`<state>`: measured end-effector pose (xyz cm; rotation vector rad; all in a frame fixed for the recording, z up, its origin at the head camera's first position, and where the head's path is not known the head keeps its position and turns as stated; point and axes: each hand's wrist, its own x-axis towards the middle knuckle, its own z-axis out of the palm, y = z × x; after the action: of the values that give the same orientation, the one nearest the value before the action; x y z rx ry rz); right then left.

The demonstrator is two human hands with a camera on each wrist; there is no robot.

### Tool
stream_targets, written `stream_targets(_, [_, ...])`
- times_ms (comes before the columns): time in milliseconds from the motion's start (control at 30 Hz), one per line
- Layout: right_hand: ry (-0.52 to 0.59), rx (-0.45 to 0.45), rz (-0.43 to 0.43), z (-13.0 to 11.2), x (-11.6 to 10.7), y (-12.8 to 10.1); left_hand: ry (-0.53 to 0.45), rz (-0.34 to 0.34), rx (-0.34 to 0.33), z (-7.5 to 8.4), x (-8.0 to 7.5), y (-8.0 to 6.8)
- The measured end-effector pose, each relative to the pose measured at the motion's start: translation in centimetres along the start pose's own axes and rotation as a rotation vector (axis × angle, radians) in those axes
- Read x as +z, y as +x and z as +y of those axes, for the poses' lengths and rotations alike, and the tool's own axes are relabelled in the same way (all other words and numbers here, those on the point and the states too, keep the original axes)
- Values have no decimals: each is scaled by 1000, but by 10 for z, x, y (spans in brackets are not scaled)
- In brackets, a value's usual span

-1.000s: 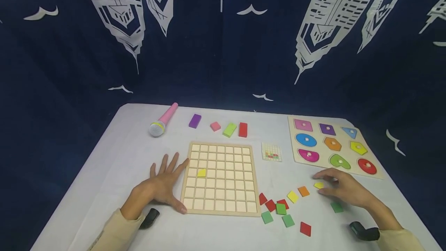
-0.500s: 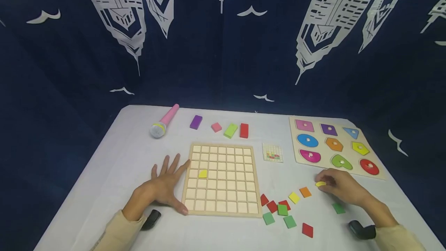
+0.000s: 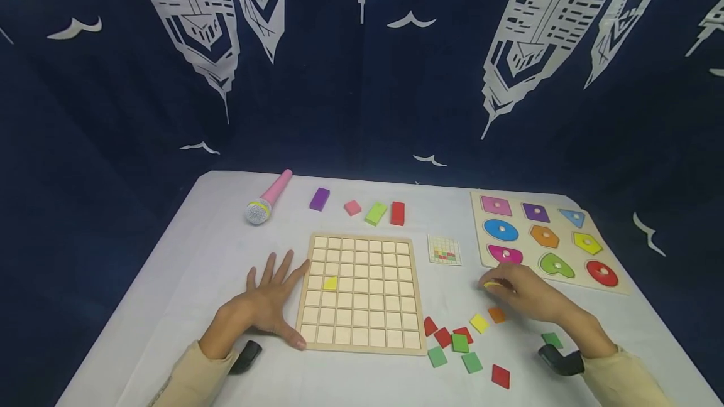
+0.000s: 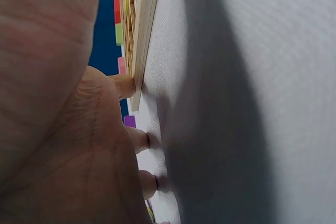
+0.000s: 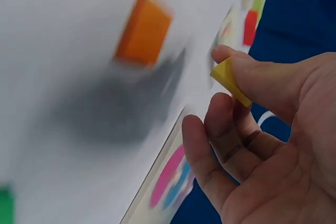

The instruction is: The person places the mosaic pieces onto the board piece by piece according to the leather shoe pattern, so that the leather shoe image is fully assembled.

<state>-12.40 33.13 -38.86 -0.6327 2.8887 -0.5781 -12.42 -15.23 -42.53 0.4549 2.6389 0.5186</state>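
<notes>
My left hand rests on the table with fingers spread; its thumb and index fingertip touch the left edge of a wooden grid board. One yellow tile sits in a cell near the board's left side. Between thumb and fingers, my right hand pinches another yellow tile, held above the table in the right wrist view. Below that hand lies an orange tile, with a loose yellow tile beside it. In the left wrist view, the palm covers much of the picture.
Several red and green tiles lie right of the board. A small pattern card is behind them. At the right stands a shape puzzle. Along the back are a pink toy microphone and coloured blocks.
My right hand has pinched the yellow tile, lifted it from the table and carried it left, over the orange tile. The left hand has stayed at the board's edge.
</notes>
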Motion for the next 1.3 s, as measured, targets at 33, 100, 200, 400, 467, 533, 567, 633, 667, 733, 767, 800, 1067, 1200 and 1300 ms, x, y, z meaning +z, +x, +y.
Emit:
stream_targets(33, [7, -9, -1, -5, 1, 3, 0, 0, 1, 0, 0, 0])
stream_targets(100, [24, -19, 0, -14, 3, 10, 0, 3, 2, 0, 0, 0])
stream_targets(200, [41, -49, 5, -24, 6, 21, 2, 4, 1, 0, -1, -1])
stream_targets(400, [77, -102, -5, -38, 12, 40, 1, 2, 4, 1, -1, -1])
stream_targets(467, [92, -111, -7, -43, 15, 47, 0, 0, 5, 1, -1, -1])
stream_targets(533, [114, -123, -11, -48, 19, 53, -1, -4, 2, 1, -1, -1])
stream_targets(567, [122, -131, -12, -51, 21, 56, -1, -5, 1, 1, -1, -2])
stream_targets(633, [132, -158, -7, -57, 26, 63, -5, -9, -3, 2, -1, -2])
stream_targets(667, [136, -172, -5, -60, 28, 66, -4, -9, -4, 2, -1, -2])
stream_targets(733, [136, -200, 4, -67, 31, 73, -7, -6, 0, 1, -1, -2])
stream_targets(767, [131, -211, 10, -71, 33, 76, -8, -4, 3, 1, -1, -1])
stream_targets(800, [132, -221, 14, -74, 35, 80, -9, -1, 6, 1, -1, -1])
stream_targets(1067, [213, -236, -2, -107, 52, 105, -18, 10, 28, 0, -2, -1])
stream_targets(1200, [256, -250, -55, -122, 60, 114, -20, 12, 31, 0, -2, -1])
stream_targets(1300, [268, -256, -85, -130, 66, 119, -17, 10, 28, 0, -2, -1])
